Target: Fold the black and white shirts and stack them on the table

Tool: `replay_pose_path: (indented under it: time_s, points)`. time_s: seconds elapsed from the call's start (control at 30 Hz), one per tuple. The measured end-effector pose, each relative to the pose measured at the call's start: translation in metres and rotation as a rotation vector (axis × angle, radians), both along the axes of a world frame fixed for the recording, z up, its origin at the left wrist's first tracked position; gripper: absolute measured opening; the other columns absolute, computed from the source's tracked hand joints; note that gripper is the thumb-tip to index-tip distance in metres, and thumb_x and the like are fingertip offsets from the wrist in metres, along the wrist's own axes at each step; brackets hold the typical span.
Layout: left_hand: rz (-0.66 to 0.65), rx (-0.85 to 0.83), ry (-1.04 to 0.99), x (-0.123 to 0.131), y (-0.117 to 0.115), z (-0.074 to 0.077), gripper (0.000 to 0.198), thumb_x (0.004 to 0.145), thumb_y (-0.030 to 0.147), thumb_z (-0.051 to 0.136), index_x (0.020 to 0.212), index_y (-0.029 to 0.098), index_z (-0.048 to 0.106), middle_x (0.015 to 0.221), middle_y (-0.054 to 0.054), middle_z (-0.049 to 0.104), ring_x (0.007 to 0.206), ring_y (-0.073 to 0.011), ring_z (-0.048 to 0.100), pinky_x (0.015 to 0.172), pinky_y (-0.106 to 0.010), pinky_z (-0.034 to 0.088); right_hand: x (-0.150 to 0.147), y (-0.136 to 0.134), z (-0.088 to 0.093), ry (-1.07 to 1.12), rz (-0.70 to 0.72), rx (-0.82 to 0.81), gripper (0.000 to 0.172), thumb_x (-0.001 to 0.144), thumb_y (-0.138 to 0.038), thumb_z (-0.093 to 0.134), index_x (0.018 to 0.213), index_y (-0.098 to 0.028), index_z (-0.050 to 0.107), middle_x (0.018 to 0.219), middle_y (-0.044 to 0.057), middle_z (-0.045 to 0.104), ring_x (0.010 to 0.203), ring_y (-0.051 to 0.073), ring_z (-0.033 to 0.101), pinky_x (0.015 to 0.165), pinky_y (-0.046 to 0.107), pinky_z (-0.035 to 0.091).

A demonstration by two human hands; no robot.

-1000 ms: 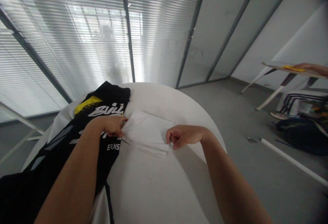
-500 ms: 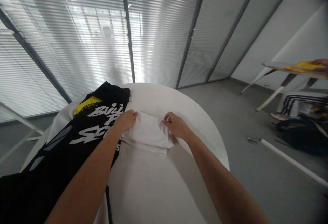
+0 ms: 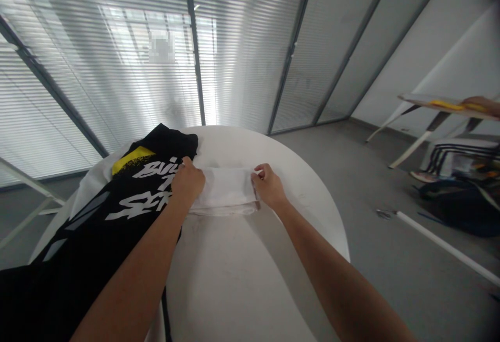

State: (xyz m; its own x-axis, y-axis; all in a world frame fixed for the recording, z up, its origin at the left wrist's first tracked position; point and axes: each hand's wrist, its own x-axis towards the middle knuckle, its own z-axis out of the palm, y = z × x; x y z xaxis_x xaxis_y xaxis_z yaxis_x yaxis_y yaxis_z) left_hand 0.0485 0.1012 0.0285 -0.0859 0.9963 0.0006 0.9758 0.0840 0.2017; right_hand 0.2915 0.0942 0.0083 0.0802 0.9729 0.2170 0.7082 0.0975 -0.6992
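Observation:
A folded white cloth [image 3: 226, 188] lies on a round white table [image 3: 234, 269], its layered edge toward me. At its left end my left hand [image 3: 188, 180] is closed, pinching the cloth's edge. The fingers of my right hand [image 3: 268, 183] grip the opposite end, thumb and forefinger pressed together at the far right corner. To the left, a black garment [image 3: 128, 232] with white lettering and a yellow patch is spread over the table, partly under my left forearm.
White fabric [image 3: 91, 188] shows beyond the black garment. On the right stands another table [image 3: 425, 101], where a person's hand [image 3: 482, 105] touches yellow cloth [image 3: 445, 105]. A dark bag [image 3: 461, 209] and a white pole [image 3: 441, 245] are on the floor. Glass panels with blinds [image 3: 242, 71] rise behind.
The white cloth has been straightened, and its near edge has moved away from me. My left hand has shifted slightly left. The yellow cloth on the other table looks flatter.

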Motion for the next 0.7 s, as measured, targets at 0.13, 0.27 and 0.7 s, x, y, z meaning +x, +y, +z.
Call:
replay_pose_path:
  time_s: [0.13,0.27,0.7]
  points:
    - [0.019,0.235,-0.001,0.009,-0.003,-0.003,0.043,0.093,0.032,0.033,0.128,0.012,0.047,0.122,-0.021,0.054,0.118,-0.0334,0.05,0.095,-0.043,0.039,0.0,-0.003,0.004,-0.037,0.094,-0.181,0.02,0.081,-0.028,0.058,0.1,-0.023,0.058,0.078,0.001,0.066,0.069,0.015,0.06,0.061,0.024,0.039]
    - [-0.002,0.138,-0.014,0.009,-0.004,-0.009,0.042,0.093,0.038,0.034,0.122,0.017,0.056,0.118,-0.02,0.054,0.115,-0.0346,0.051,0.092,-0.048,0.039,0.012,-0.002,0.01,-0.004,0.123,-0.381,0.024,0.077,-0.02,0.055,0.1,-0.018,0.061,0.066,0.001,0.065,0.058,0.014,0.057,0.054,0.024,0.038]
    - [0.039,0.156,0.117,0.009,-0.003,-0.016,0.04,0.093,0.033,0.034,0.12,0.018,0.059,0.116,-0.017,0.057,0.112,-0.031,0.051,0.089,-0.043,0.041,0.033,-0.01,0.018,0.023,0.597,-0.527,0.015,0.073,-0.03,0.059,0.065,-0.017,0.057,0.056,-0.004,0.053,0.053,0.01,0.047,0.053,0.022,0.034]
